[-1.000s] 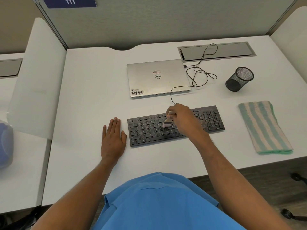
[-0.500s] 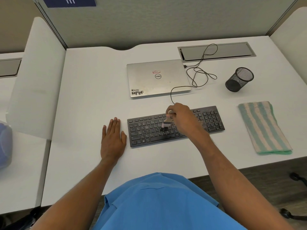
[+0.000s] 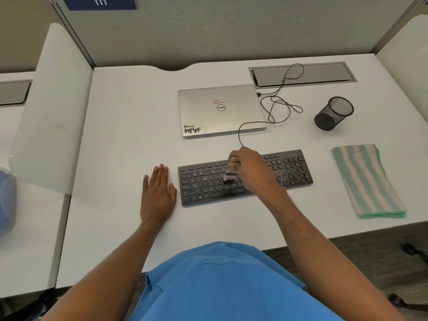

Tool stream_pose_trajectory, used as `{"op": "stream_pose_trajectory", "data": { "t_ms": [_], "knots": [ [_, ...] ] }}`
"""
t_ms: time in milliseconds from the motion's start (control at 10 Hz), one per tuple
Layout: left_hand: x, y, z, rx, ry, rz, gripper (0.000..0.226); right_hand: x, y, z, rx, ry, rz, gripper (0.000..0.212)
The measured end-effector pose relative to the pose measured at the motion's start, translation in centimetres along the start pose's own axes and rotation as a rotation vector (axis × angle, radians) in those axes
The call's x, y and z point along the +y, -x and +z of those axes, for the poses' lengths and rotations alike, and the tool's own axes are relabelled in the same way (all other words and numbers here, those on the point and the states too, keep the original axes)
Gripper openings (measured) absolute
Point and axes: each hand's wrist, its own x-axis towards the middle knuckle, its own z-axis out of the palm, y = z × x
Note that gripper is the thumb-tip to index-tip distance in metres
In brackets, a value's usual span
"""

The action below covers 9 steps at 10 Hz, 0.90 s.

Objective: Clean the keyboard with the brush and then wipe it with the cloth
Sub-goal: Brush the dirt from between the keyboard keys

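While your left grip is resting flat on the bench, probably for balance, your right grip is clasping the brush against the keyboard.

Right hand grips the brush, bristles down on the keyboard at mid-frame. Left hand lies flat on the bench, just left of the keyboard. Striped cloth lies folded at right; debris specks show on the keyboard's right keys.

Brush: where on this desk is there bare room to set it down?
Bare desk lies left of the laptop, behind the left hand, and in the strip between keyboard and cloth. Crowded: cable loops fill the space between laptop and mesh cup. The right hand grips the brush.
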Motion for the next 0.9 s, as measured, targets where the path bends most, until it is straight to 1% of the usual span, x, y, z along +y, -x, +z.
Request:
{"op": "stream_pose_trajectory", "data": {
  "t_ms": [100, 300, 400, 500, 600, 700, 900],
  "knots": [
    [0.0, 0.0, 0.0, -0.006, 0.000, 0.001, 0.068, -0.2, 0.2, 0.5, -0.032, 0.009, -0.033, 0.019],
    [0.0, 0.0, -0.1, 0.001, 0.001, -0.001, 0.068, 1.5, 0.0, -0.6, 0.035, 0.000, 0.020, 0.021],
    [0.1, 0.0, -0.1, 0.003, -0.002, -0.001, 0.067, 1.8, -0.2, -1.3, 0.077, 0.022, 0.074, 0.017],
    [0.0, 0.0, -0.1, -0.003, 0.002, -0.005, 0.068, 0.8, -0.4, -1.5, 0.035, 0.000, 0.048, 0.017],
    [0.0, 0.0, -0.1, -0.004, 0.000, -0.004, 0.068, -0.4, -0.2, -1.2, -0.076, -0.037, -0.029, 0.016],
    [0.0, 0.0, 0.0, -0.005, -0.001, -0.003, 0.067, 0.6, -0.5, -1.0, -0.035, -0.021, 0.020, 0.013],
    [-0.1, 0.0, 0.0, -0.002, -0.001, -0.008, 0.068, 1.3, -0.8, -2.7, 0.035, -0.109, 0.140, 0.019]
  ]
}}
